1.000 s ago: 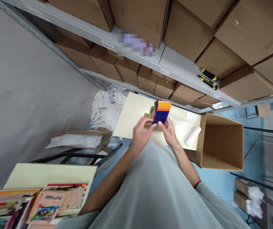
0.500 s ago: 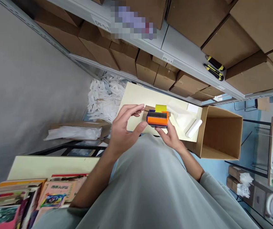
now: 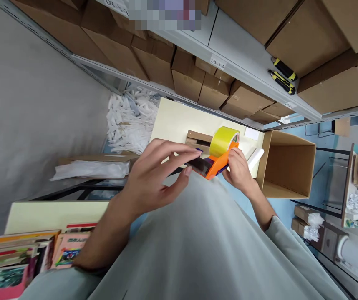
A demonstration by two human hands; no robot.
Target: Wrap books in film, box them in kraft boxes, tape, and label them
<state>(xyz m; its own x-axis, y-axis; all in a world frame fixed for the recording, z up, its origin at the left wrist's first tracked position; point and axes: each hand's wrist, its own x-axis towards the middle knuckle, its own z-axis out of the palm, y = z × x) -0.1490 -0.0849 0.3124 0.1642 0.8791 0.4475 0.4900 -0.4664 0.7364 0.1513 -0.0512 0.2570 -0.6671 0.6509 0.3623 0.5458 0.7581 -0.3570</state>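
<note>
My right hand (image 3: pixel 240 171) grips an orange and purple tape dispenser (image 3: pixel 217 163) that carries a yellow-green tape roll (image 3: pixel 223 139). My left hand (image 3: pixel 154 179) reaches to the dispenser's front end, thumb and fingertips pinching near its dark blade end (image 3: pixel 197 163); what they pinch is too small to make out. Both hands are held close to my chest, above a cream table (image 3: pixel 172 121). A small brown cardboard box (image 3: pixel 197 137) lies on the table behind the dispenser.
An open cardboard box (image 3: pixel 287 171) stands right of the table, a white roll (image 3: pixel 254 156) beside it. Shelves with many brown cartons (image 3: pixel 154 58) rise behind, two yellow-black cutters (image 3: pixel 282 75) on one shelf. Colourful books (image 3: pixel 25 258) lie at lower left. White packing scraps (image 3: pixel 129 118) are piled left.
The dispenser has turned from upright to lying sideways, so the tape roll now shows. My left hand has moved closer to me and pinches at the dispenser's front end. The view has tilted downward.
</note>
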